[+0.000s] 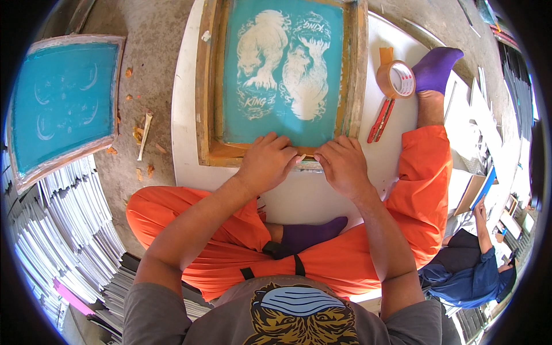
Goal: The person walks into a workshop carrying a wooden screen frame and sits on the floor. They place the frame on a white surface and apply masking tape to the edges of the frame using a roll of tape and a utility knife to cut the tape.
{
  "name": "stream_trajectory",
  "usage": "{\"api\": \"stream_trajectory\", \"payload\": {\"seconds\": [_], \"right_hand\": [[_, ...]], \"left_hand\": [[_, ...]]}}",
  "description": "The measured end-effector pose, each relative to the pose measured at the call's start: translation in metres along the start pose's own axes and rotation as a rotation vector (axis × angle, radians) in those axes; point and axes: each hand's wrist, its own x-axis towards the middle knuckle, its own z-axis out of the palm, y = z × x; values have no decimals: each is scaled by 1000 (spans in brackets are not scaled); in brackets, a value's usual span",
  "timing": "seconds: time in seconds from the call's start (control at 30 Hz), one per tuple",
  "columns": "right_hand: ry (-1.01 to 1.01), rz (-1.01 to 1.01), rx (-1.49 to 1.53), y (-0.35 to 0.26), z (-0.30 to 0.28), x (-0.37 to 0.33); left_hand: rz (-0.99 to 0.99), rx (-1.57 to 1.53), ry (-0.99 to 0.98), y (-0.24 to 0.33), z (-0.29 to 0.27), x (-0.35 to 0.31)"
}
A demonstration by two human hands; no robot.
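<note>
A silk-screen printing frame with a worn wooden border lies in front of me, its teal mesh carrying two pale animal figures with lettering. Brown tape runs along the inner edges. My left hand is closed at the middle of the frame's near bar, fingers bent over the inner edge and thumb toward the right hand. Just beside it, my right hand is closed on the same bar, its thumb and fingers pinched together. A sliver of tape or bar between the thumbs is too small to make out.
The frame rests on a white board. At its right lie a roll of brown tape and a red utility knife. Another teal screen stands at left above stacked white sheets. A person in dark blue works at far right.
</note>
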Motion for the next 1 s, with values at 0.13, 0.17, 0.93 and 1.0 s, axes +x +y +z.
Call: {"api": "stream_trajectory", "payload": {"seconds": [0.13,0.17,0.93,1.0], "right_hand": [[-14,-19,-35,0,0,-1],[2,-36,-30,0,0,-2],[-197,58,1,-20,-1,10],[-190,55,5,-20,0,10]], "left_hand": [[18,30,-2,-1,0,0],[24,47,-1,-1,1,0],[-305,57,284,-69,-132,-70],[-325,15,310,-75,-127,-69]]}}
